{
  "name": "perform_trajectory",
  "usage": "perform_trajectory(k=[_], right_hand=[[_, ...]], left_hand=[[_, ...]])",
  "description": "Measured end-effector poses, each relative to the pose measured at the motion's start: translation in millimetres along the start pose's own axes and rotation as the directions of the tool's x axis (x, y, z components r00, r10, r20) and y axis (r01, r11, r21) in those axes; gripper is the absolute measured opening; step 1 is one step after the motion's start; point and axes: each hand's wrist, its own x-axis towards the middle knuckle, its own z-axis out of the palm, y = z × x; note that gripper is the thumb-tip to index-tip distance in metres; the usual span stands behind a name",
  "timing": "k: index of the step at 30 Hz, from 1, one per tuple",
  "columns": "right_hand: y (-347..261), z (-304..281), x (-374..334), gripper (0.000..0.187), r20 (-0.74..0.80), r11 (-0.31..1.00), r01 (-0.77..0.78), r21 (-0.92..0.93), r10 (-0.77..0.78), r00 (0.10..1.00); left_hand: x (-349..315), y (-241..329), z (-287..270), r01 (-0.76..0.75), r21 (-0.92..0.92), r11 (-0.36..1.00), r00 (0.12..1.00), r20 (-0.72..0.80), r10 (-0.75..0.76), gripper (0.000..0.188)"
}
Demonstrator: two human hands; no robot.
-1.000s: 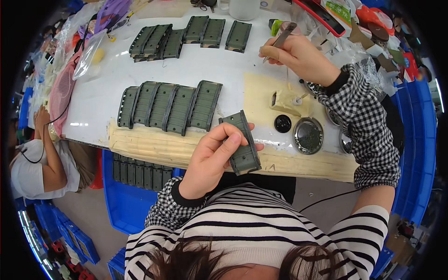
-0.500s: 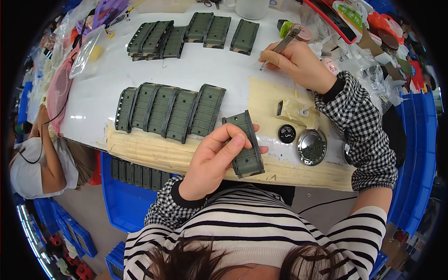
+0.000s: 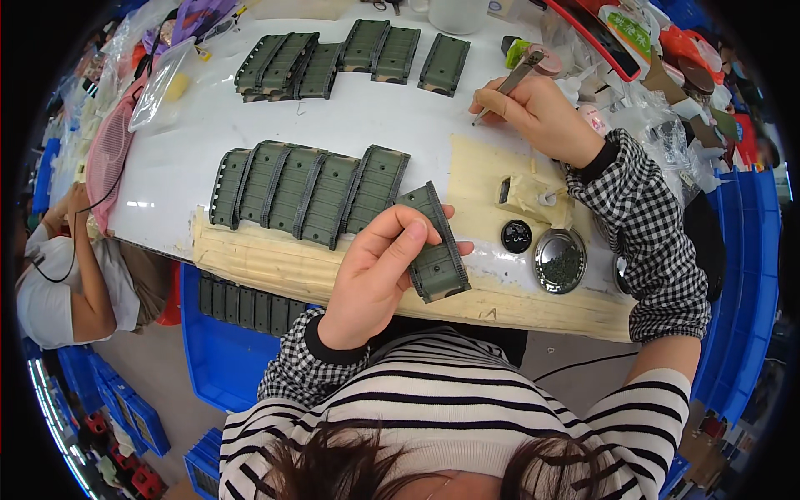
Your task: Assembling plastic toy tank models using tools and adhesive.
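My left hand (image 3: 375,262) pinches a dark green ribbed panel (image 3: 440,268) with a dark toothed edge, tilted over the table's front edge. Its thumb lies on the panel's face, and fingertips show past the far side. Farther off to the right, my right hand (image 3: 542,117) grips metal tweezers (image 3: 518,73) like a pen, their tips pointing down close to the white tabletop. Nothing can be made out between the tips. Several like panels (image 3: 321,200) lie overlapping in a row left of my left hand. More panels (image 3: 396,54) lie at the back, one of them (image 3: 443,64) apart near the tweezers.
A round metal dish (image 3: 560,260) of dark bits, a black round cap (image 3: 516,237) and a tape-wrapped block (image 3: 527,193) stand right of my left hand. Clutter and a red-edged device (image 3: 596,42) fill the back right. A blue bin (image 3: 221,358) holds panels below. Another person (image 3: 75,283) sits left.
My left hand has moved the panel slightly away from my body. The whole view has shifted a little; my right hand keeps its hold on the tweezers.
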Motion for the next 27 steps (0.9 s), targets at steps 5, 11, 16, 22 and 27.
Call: perform_trajectory(k=[5, 11, 16, 22, 27], right_hand=[[-18, -20, -6, 0.036, -0.029, 0.996, 0.066, 0.053, -0.064, 0.997], [-98, -29, -46, 0.034, -0.050, 0.981, 0.190, 0.040, -0.188, 0.981], [-125, -8, -85, 0.021, -0.052, 0.983, 0.178, -0.047, -0.180, 0.982], [-128, 8, -103, 0.017, -0.085, 0.976, 0.206, -0.063, -0.211, 0.974], [-127, 13, -110, 0.017, -0.078, 0.973, 0.220, -0.067, -0.225, 0.971]], left_hand=[[2, 0, 4, -0.029, 0.027, 0.999, 1.000, -0.003, 0.029, 0.020], [11, -6, 18, -0.168, 0.118, 0.979, 0.986, 0.030, 0.166, 0.025], [14, -15, 26, -0.201, 0.133, 0.971, 0.974, 0.134, 0.183, 0.027], [9, -25, 32, -0.220, 0.058, 0.974, 0.969, 0.132, 0.211, 0.018], [4, -26, 31, -0.290, 0.141, 0.947, 0.950, 0.161, 0.267, 0.014]])
